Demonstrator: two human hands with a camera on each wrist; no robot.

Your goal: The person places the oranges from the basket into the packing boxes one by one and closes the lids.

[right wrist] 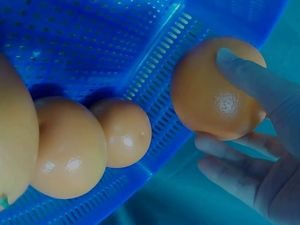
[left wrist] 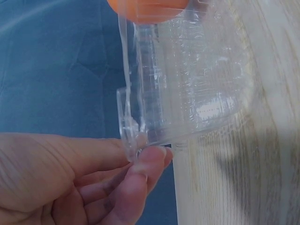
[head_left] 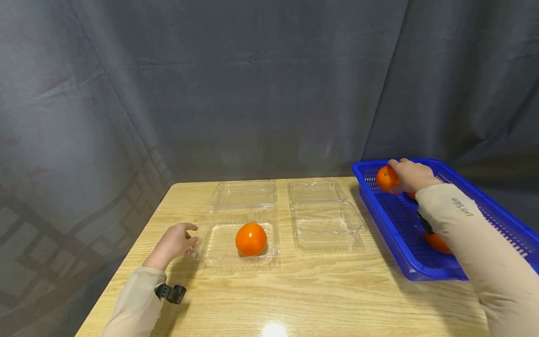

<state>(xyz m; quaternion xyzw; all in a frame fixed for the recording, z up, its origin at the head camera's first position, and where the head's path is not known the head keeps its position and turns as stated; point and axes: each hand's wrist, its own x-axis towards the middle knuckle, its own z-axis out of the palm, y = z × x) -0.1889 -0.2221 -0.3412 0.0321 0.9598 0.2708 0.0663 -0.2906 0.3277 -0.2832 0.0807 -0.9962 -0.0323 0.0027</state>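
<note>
My left hand (head_left: pixel 174 244) is at the left corner of a clear plastic clamshell box (head_left: pixel 219 259), whose lid lies folded back behind it. In the left wrist view, thumb and fingers pinch that corner of the box (left wrist: pixel 154 126). One orange (head_left: pixel 251 239) sits in the right part of this box. Over the far end of a blue plastic basket (head_left: pixel 381 229), my right hand (head_left: pixel 412 175) grips another orange (head_left: pixel 386 179), thumb on top and fingers below. In the right wrist view, several more oranges (right wrist: pixel 70 145) lie in the basket, one cut off at the left edge.
A second clear clamshell box (head_left: pixel 326 224) stands open on the wooden table (head_left: pixel 261 299), between the first box and the basket. Grey cloth (head_left: pixel 261 93) hangs behind the table. My right forearm covers part of the basket and an orange (head_left: pixel 438 242) in it.
</note>
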